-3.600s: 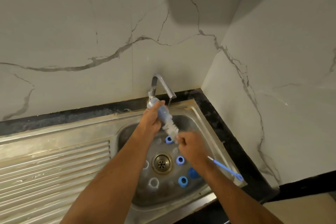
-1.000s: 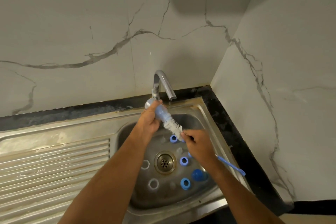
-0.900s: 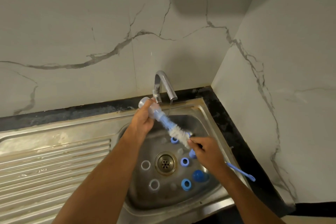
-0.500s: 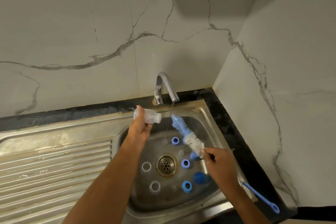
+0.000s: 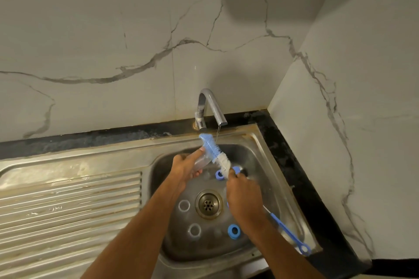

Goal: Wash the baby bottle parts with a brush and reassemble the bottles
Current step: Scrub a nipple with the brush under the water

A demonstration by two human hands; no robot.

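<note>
Brush (image 5: pixel 215 154) pulled out, now beside bottle (image 5: pixel 202 161).

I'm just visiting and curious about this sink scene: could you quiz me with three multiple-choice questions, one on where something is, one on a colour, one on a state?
1. Where is the brush head?
A. Against the outside of the clear bottle
B. Lying on the drainboard
C. In the drain

2. What colour is the brush handle's end loop?
A. Red
B. Blue
C. Green

3. What is the tap doing?
A. Gushing hard
B. Fully dry
C. Running a thin trickle

Answers:
1 A, the bristles cross the bottle that the left hand grips, above the sink basin.
2 B, the loop below the right hand is blue.
3 C, a thin thread of water falls from the spout.
</note>
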